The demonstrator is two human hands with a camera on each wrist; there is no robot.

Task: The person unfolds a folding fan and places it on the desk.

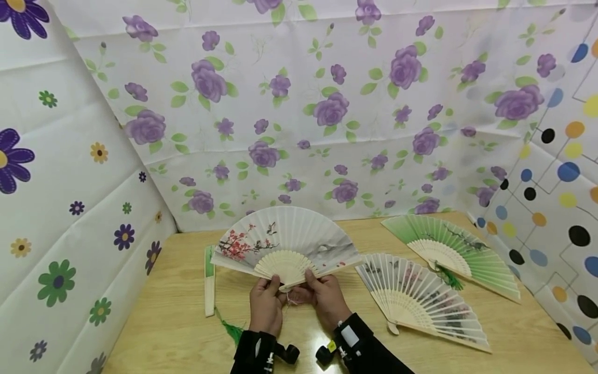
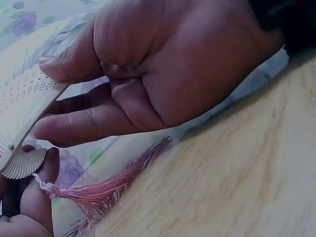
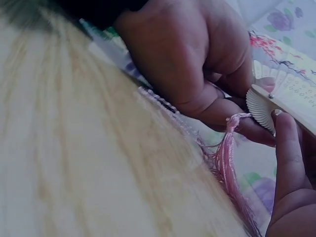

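Both hands gripped the spread white paper fan with red blossoms just above the pale wooden tabletop.

Black sleeves framed the near edge as the left hand pinched the white paper fan by its left ribs, thumb on top and fingers beneath, while the right hand pinched the ribs on the other side of the pivot, fingers curled. A pink tassel hung from that pivot down to the tabletop. Left of the hands lay a folded green-edged fan with a green tassel; to the right lay an open pale bamboo fan, and beyond it an open green fan, its edge lapping the pale one. Floral cloth backed it all.
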